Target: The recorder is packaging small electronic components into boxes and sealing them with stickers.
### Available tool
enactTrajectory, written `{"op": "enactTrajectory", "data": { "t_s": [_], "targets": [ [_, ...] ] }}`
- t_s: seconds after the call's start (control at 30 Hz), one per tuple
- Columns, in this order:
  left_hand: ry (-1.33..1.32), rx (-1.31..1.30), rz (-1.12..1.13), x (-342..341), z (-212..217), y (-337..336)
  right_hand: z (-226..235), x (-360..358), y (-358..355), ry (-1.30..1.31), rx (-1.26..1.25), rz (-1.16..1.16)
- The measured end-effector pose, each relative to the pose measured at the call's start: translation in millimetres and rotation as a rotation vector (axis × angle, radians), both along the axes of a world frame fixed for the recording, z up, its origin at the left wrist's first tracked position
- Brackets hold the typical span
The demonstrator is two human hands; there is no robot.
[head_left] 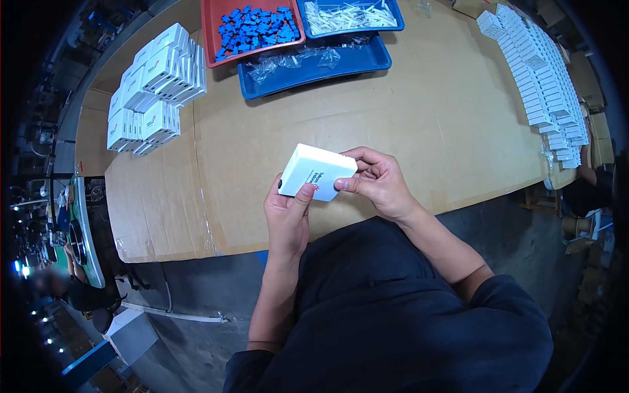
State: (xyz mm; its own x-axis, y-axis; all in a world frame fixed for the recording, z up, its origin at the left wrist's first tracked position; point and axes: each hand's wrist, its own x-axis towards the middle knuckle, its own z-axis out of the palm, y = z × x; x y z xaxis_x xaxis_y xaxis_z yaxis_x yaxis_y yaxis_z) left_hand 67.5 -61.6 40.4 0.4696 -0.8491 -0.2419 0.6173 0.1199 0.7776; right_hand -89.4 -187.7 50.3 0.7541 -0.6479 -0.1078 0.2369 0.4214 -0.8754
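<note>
Between both hands, above the near part of the cardboard-covered table, is a white flat plastic case (314,168) with dark and red print on its face. It is tilted, and a small black part shows at its left edge. My left hand (288,213) grips the lower left side, its thumb lying on the printed face. On the right side, my right hand (382,183) pinches the case, thumb on the face and fingers behind the edge. The fingers under the case are partly hidden.
Stacks of similar white cases (147,92) stand at the left, and long rows of white cases (540,82) at the right. Along the back are a red tray (208,33) of blue parts, a blue tray (397,16) of white sticks, and another blue tray (308,84) with clear plastic wrap.
</note>
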Motion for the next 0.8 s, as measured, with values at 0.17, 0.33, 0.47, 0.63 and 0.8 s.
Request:
{"op": "enactTrajectory", "data": {
  "t_s": [0.17,0.33,0.47,0.63,0.8],
  "targets": [
    [0.159,0.006,-0.017,-0.9,-1.9,-5.3,5.0,4.7,0.9,0.028,0.072,-0.06],
    [-0.317,0.037,0.072,-12.5,4.5,-20.2,-4.0,1.2,-0.9,-0.031,-0.054,-0.184],
    [-0.28,-0.004,-0.022,-5.9,0.4,-17.4,6.1,-5.0,-0.3,0.208,-0.369,-0.125],
    [-0.283,-0.062,-0.061,-0.4,-18.8,-6.9,5.2,-5.7,-0.3,0.104,-0.279,-0.061],
    [-0.216,-0.103,-0.052,3.7,-23.2,-4.8,6.4,-8.3,-1.7,0.151,-0.367,-0.032]
  ]
}}
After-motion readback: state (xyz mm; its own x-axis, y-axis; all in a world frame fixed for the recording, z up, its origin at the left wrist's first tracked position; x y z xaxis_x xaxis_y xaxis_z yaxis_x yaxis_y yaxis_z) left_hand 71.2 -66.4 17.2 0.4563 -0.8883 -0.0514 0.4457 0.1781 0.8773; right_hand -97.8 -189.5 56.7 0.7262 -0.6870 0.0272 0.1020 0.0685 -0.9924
